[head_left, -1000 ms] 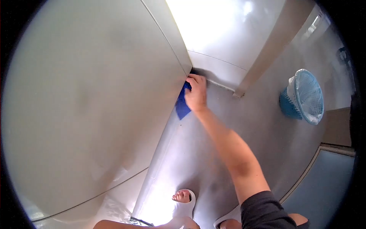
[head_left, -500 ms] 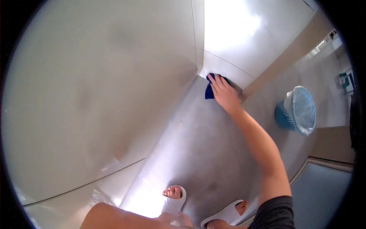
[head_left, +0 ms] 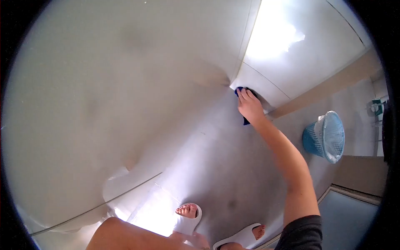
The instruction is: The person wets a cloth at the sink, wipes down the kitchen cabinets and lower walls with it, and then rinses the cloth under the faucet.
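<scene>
My right hand [head_left: 250,106] presses a dark blue cloth [head_left: 246,121] low against the white wall panel [head_left: 266,85], by the corner where it meets the large pale panel [head_left: 125,91]. The fingers lie over the cloth and point up toward the corner. Part of the cloth shows above the fingertips and another part below the palm; the rest is hidden under the hand. My left hand does not show.
A blue mesh basket [head_left: 313,139] with a clear liner stands on the grey floor [head_left: 225,166] at the right. A beige post [head_left: 325,85] rises beyond my hand. My feet in white slippers [head_left: 186,225] are at the bottom. A framed bluish panel [head_left: 348,221] lies lower right.
My right hand has moved with the cloth from the large panel's edge, past the corner, to the base of the white panel. The view has turned, and the basket appears lower.
</scene>
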The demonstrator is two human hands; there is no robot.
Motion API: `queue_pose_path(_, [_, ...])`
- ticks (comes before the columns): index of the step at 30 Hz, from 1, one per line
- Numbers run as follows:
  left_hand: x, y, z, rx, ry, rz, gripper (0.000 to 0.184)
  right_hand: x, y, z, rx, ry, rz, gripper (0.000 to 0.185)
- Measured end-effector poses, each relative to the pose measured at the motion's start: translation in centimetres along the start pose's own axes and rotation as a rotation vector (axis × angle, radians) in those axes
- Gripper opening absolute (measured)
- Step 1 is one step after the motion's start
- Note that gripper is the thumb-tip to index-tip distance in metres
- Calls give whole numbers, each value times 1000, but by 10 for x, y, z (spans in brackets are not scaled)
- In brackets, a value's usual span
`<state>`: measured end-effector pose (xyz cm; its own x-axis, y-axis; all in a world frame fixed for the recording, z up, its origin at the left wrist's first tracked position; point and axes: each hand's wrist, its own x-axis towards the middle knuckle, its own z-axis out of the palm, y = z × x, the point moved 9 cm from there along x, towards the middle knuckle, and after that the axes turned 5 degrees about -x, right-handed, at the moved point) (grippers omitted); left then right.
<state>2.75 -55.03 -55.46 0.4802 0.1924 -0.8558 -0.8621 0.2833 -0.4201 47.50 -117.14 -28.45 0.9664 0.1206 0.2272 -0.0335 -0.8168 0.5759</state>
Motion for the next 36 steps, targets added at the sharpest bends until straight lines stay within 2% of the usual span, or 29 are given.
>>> queue_pose_path(1, [-13, -36, -33, -748, 91, 303, 45, 15, -3, -4, -46, 88, -17, 31])
queue_pose_path(2, [-38, -91, -54, -864, 107, 440, 45, 18, -3, -2, -36, 112, 1, 30])
queue_pose_path(4, [-83, -175, -89, -867, 151, 654, 46, 17, -4, -3, -7, 153, 23, 28])
queue_pose_path(5, [-109, -212, -106, -836, 176, 758, 46, 4, -5, 8, 44, 86, 19, 26])
queue_pose_path(8, [-189, -309, -149, -686, 189, 1052, 48, -59, 2, 34, 220, -399, 63, 25])
queue_pose_path(10, [-225, -364, -187, -724, 265, 1086, 50, -84, 25, -9, 229, -432, 165, 26])
queue_pose_path(11, [-219, -398, -212, -987, 379, 978, 61, -96, 37, -35, 385, -431, 227, 28])
queue_pose_path(12, [-186, -394, -237, -1487, 385, 852, 76, -107, 50, -60, 542, -430, 287, 32])
queue_pose_path(13, [-157, -387, -269, -1830, 598, 772, 84, -120, 64, -78, 645, -490, 415, 35])
queue_pose_path(15, [-165, -428, -312, -2107, 918, 801, 90, -148, 84, -107, 847, -605, 684, 41])
queue_pose_path(16, [-186, -475, -325, -2283, 895, 856, 89, -161, 89, -115, 1051, -631, 848, 43])
queue_pose_path(18, [-223, -514, -346, -2325, 745, 1170, 83, -186, 85, -123, 1475, -658, 1160, 47])
queue_pose_path(19, [-234, -523, -354, -2331, 665, 1324, 80, -191, 75, -124, 1783, -585, 1227, 55])
queue_pose_path(20, [-232, -533, -359, -2340, 759, 1301, 74, -190, 70, -135, 2005, -486, 1278, 59])
queue_pose_path(22, [-216, -548, -371, -2351, 952, 1245, 63, -188, 76, -147, 2101, -15, 1299, 60])
queue_pose_path(23, [-212, -568, -376, -2370, 1229, 1230, 50, -198, 74, -146, 1990, 20, 1306, 59])
queue_pose_path(25, [-196, -601, -369, -2292, 1373, 901, 42, -223, 65, -145, 1780, 96, 1315, 56])
queue_pose_path(26, [-186, -622, -367, -2291, 1482, 760, 40, -231, 48, -145, 1805, -15, 1289, 54])
queue_pose_path(28, [-177, -660, -365, -2356, 1470, 563, 44, -248, 19, -146, 1834, -222, 1239, 49])
queue_pose_path(29, [-164, -673, -374, -2576, 1285, 771, 50, -254, 9, -148, 1854, -315, 1240, 46])
queue_pose_path(31, [-149, -704, -401, -2951, 1105, 1112, 64, -264, -9, -151, 1884, -509, 1216, 41])
queue_pose_path(32, [-169, -722, -403, -3079, 1097, 1249, 65, -268, -14, -150, 1904, -515, 1217, 39])
queue_pose_path(34, [-197, -728, -401, -3311, 855, 984, 60, -276, -26, -146, 1937, -535, 1225, 35])
queue_pose_path(36, [-165, -723, -418, -3186, 1089, 621, 56, -280, -32, -143, 1948, -431, 1240, 33])
